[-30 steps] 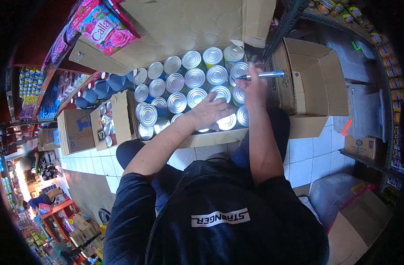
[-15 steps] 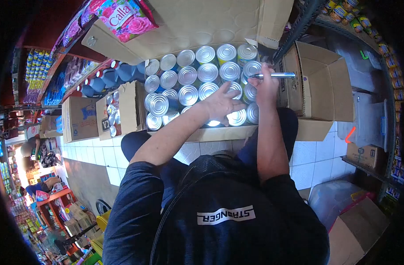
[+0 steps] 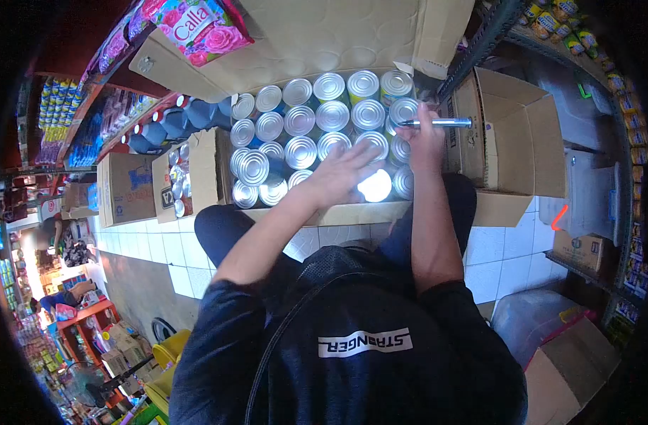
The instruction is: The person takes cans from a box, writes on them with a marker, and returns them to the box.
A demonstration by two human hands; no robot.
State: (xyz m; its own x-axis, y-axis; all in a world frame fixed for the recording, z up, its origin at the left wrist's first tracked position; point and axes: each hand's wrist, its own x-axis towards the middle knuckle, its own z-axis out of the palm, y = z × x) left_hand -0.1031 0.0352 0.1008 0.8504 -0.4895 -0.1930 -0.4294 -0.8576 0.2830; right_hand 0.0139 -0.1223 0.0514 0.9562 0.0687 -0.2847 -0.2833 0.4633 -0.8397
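An open cardboard box [image 3: 366, 213] in front of me holds rows of silver-topped cans [image 3: 300, 152], with one can [image 3: 253, 168] sitting higher than its neighbours at the left. My left hand [image 3: 340, 176] is spread over the cans in the front middle, its fingers stretched out and slightly blurred; whether they touch the lids I cannot tell. Between the fingers of my right hand [image 3: 428, 145] is a pen [image 3: 448, 122], lying sideways above the right-hand column of cans. The fingers of that hand are closed around the pen. Both forearms hide parts of the front row.
Left of the box stands a smaller carton [image 3: 205, 170] of cans, beside another carton [image 3: 126, 188]. An open carton [image 3: 526, 134] lies at the right by a metal shelf post [image 3: 480, 44]. A pink Calla pack [image 3: 200, 32] sits at upper left. White tiles [image 3: 504, 234] cover the floor.
My left hand has shifted a little to the left over the cans, uncovering a brightly lit lid in the front row. My right hand still holds the pen in nearly the same place.
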